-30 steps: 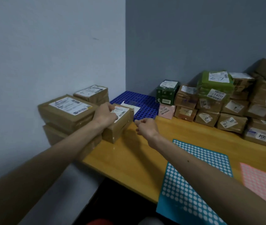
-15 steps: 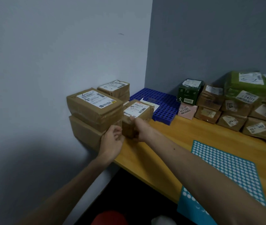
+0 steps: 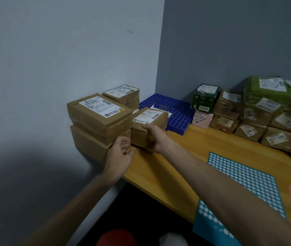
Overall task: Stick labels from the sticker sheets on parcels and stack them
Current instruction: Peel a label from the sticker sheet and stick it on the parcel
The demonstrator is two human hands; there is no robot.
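Stacking step, not labelling. Two-high parcel stack [image 3: 98, 125] is sitting at the table's [image 3: 191, 157] left end against the wall. Left hand [image 3: 119, 157] is resting at its lower corner, fingers loosely curled, gripping nothing I can make out. Right hand [image 3: 154, 137] is clasping the small parcel [image 3: 147, 125], which is touching the stack. Next: probably lifting it on top, edges squared. Teal sticker sheet [image 3: 244, 181] is lying unused at right.

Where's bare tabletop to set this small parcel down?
Bare wood lies between the right hand, the blue rack and the teal sticker sheet. The left corner stack and the right wall pile are crowded.
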